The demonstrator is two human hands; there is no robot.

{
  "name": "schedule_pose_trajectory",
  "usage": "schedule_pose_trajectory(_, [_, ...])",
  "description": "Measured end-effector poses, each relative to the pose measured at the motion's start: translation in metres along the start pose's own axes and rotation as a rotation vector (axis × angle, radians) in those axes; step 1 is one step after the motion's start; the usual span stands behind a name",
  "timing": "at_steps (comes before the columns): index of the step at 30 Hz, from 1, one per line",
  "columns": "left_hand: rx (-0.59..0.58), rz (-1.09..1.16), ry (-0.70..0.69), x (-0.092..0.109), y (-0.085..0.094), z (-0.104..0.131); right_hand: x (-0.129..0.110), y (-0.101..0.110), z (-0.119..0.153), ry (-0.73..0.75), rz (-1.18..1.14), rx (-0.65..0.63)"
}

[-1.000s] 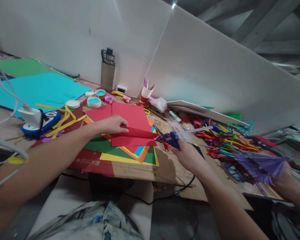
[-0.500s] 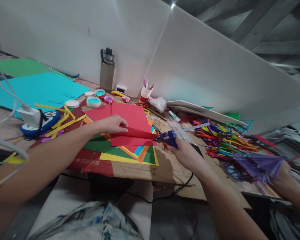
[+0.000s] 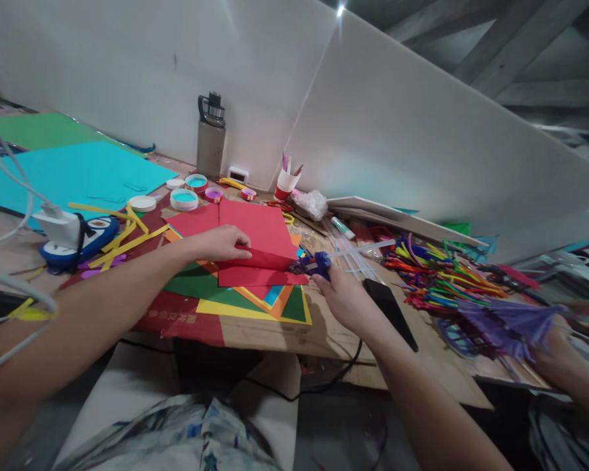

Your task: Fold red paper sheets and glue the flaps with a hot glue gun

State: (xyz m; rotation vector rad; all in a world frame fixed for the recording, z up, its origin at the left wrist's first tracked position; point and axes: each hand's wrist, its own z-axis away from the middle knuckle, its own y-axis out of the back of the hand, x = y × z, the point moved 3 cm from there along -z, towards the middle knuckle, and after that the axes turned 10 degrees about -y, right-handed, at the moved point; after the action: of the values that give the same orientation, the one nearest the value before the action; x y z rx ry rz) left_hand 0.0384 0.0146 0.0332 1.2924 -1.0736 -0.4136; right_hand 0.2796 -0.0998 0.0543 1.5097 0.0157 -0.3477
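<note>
My left hand pinches the edge of a folded red paper sheet and lifts a flap of it. In my right hand is a blue hot glue gun, with a clear glue stick poking out of its back. Its nozzle points left, at the right end of the fold under the raised flap; whether it touches the paper I cannot tell. Beneath the red sheet lie green paper, orange paper and yellow paper, fanned out on the cardboard.
Paint pots and a water bottle stand behind. A power strip with a plug sits at left. Pipe cleaners and a black phone-like slab lie right. Another person's hand holds a purple fan-like piece.
My right hand has moved left with the glue gun, bringing the nozzle further along the fold. The black slab shows more now. My left hand stays in place on the red paper.
</note>
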Motion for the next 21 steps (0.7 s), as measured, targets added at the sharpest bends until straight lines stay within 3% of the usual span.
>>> schedule_pose_trajectory(4, [-0.003,0.006,0.014,-0.001,0.001,0.001,-0.008,-0.001,0.000,0.027,-0.039,0.001])
schedule_pose_trajectory(12, [0.006,0.010,0.016,-0.006,-0.003,-0.001,0.016,0.004,-0.004,-0.023,-0.039,-0.050])
schedule_pose_trajectory(21, [0.003,0.010,0.032,-0.006,-0.001,0.001,-0.030,-0.002,0.001,0.118,-0.091,-0.048])
